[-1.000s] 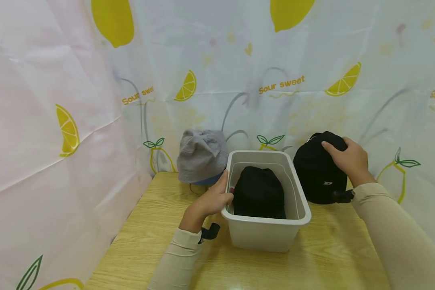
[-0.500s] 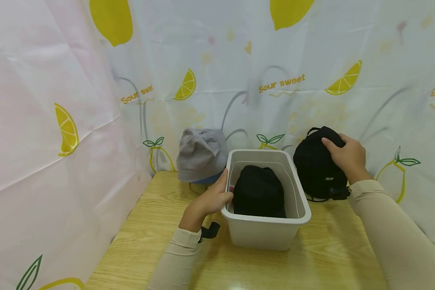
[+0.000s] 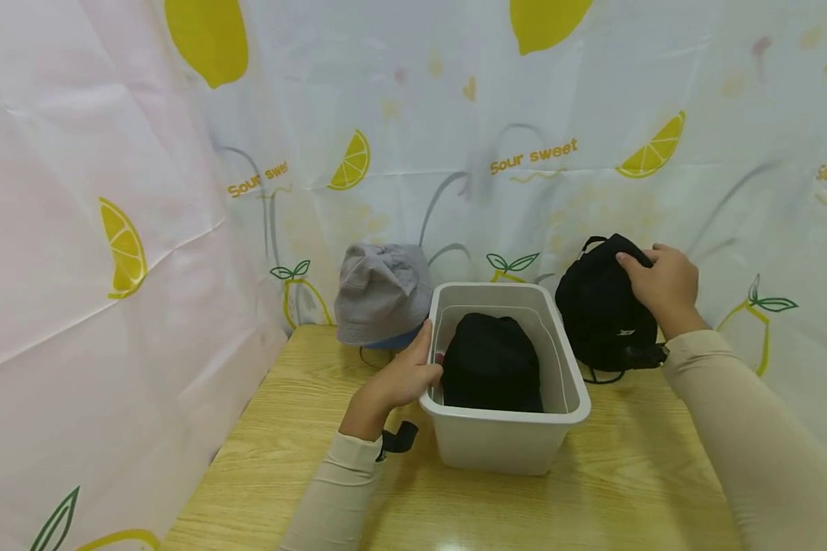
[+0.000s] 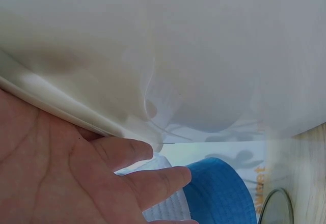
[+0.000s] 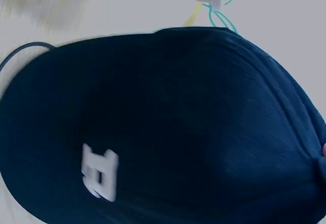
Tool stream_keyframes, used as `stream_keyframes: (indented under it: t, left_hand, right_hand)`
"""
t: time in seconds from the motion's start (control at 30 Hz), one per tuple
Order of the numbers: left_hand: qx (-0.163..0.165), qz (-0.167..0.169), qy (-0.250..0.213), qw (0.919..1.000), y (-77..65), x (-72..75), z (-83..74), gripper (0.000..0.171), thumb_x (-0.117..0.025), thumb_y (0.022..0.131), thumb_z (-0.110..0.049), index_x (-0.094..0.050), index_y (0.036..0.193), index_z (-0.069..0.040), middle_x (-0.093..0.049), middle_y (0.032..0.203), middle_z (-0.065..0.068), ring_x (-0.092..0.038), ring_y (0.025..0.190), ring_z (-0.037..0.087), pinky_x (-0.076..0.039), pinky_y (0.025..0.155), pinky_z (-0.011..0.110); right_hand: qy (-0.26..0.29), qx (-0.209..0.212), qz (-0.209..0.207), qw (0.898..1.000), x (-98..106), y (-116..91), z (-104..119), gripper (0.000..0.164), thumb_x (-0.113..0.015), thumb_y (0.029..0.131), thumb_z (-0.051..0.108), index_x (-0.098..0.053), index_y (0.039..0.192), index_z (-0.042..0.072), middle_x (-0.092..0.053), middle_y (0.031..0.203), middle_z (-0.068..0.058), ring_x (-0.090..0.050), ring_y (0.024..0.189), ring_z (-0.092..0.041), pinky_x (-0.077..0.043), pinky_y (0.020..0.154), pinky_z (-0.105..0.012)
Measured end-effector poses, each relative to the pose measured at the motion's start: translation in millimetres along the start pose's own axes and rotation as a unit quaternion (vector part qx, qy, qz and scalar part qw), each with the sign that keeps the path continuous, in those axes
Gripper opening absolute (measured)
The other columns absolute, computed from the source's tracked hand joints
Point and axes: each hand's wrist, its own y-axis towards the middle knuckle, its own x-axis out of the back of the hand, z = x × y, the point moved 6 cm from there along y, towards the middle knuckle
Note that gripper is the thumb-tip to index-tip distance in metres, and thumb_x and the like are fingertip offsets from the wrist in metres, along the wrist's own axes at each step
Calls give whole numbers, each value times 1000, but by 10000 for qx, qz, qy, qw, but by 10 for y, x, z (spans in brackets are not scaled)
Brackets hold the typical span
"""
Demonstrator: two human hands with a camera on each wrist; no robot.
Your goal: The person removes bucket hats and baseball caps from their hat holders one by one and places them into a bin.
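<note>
Rising vs. earlier — blk cap (image 3: 599, 306), R fingers (image 3: 665, 255) pinching top — L fingers (image 4: 159, 185) pinching bin rim (image 3: 506, 415).

You can pass over the bin (image 3: 496, 448) from the near side, but a cap (image 3: 492, 363) inside leaves a narrow strip at right. Your left hand (image 3: 398, 380) and the hat (image 3: 384, 295) obstruct the left; the curtain (image 3: 448, 115), the back.

Both forearms (image 3: 334, 497) forward, left grip (image 3: 398, 376) low, right grip (image 3: 665, 287) (the higher one) in a pinch.
</note>
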Motion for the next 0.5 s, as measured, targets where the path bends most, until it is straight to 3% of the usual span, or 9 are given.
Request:
stream_keyframes:
  t: [0.5]
  left_hand:
    - [-138,58,-91,9998,6,-4,-16,104,-50,83,-5,12,166,-15,4,175,6,-13,158,32,-23,124,56]
  right_hand:
    - [-43,370,-271,9989,277,63,193,60,-59,101,45,-68,127,-8,-48,154,-28,-42,140,-55,-31,115,-65]
